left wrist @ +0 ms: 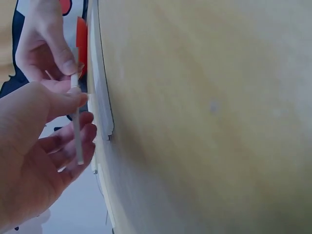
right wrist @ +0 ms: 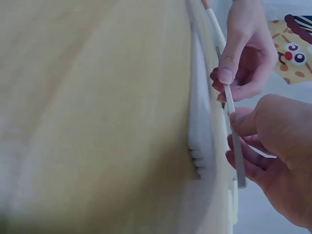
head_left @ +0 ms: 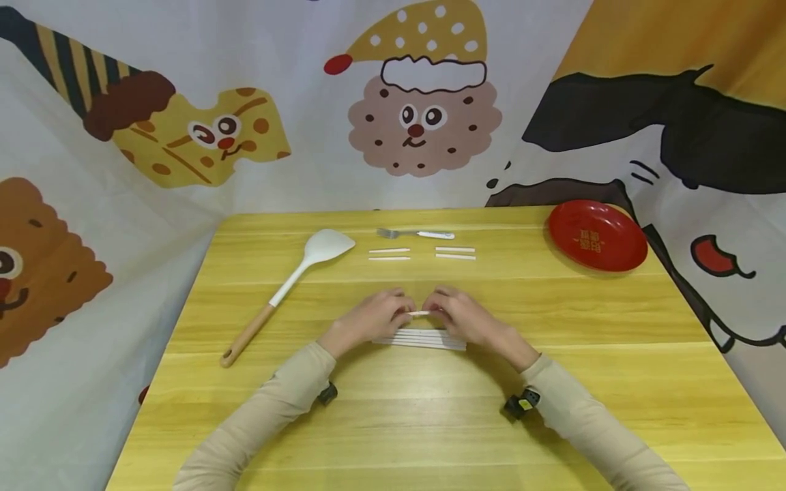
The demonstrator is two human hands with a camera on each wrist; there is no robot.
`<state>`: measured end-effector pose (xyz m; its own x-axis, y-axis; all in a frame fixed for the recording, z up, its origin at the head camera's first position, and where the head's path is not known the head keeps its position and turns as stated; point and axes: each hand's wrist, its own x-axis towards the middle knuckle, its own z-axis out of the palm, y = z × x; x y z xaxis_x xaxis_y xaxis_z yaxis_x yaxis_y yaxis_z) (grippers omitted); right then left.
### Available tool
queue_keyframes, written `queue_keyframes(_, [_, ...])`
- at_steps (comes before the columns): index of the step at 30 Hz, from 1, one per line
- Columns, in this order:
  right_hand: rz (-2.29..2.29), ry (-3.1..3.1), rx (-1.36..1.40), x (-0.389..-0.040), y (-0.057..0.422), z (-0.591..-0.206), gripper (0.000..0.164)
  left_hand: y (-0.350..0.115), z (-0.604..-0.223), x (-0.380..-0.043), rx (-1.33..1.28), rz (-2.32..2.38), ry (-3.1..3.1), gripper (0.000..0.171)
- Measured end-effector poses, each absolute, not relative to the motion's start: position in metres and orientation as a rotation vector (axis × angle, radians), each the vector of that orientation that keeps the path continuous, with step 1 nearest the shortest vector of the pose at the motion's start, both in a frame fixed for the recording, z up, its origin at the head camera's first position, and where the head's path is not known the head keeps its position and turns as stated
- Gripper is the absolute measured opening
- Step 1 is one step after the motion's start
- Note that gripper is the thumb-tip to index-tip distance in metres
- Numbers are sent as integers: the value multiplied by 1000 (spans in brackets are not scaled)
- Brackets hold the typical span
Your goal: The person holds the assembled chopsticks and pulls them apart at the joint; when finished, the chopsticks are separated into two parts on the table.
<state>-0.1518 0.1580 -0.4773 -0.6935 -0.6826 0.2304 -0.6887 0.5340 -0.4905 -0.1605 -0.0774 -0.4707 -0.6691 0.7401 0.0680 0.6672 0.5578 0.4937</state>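
Between my two hands is a thin white stick (head_left: 420, 313), held level over the table. My left hand (head_left: 377, 316) pinches one part of it between thumb and fingers, and my right hand (head_left: 465, 318) pinches the other, fingertips close together near its middle. The stick's end sticks out past the left thumb in the left wrist view. Just in front of the hands, several long white sticks (head_left: 424, 338) lie side by side on the table, their far edges partly hidden by the hands. Behind the hands lie a left pair of short white sticks (head_left: 389, 258) and a right pair of short white sticks (head_left: 455, 257).
A fork (head_left: 434, 235) with a white handle lies behind the short sticks. To the left is a white spatula (head_left: 325, 247) with a wooden handle. A red plate (head_left: 598, 235) stands at the back right of the wooden table (head_left: 417, 436), before a patterned cloth (head_left: 307, 41).
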Motion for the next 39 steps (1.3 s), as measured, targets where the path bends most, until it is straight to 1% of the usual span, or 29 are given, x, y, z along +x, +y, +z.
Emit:
queue_keyframes(4, [920,-2703,1215,-153,158,-469,16,-78,-466,-160,1194,830,2661,16])
queue_keyframes(13, [983,-2658,1175,-155,156,-452,12,-74,-459,-161,1282,974,2744,13])
queue_keyframes(23, [1074,-2596,1227,-155,153,-451,15,-74,-457,-159,1277,1057,2724,15])
queue_keyframes(34, [1139,-2500,1189,-153,151,-453,18,-75,-454,-154,1236,1105,2826,25])
queue_keyframes(39, [1177,-2485,1161,-152,150,-457,21,-76,-454,-155,1243,1131,2812,32])
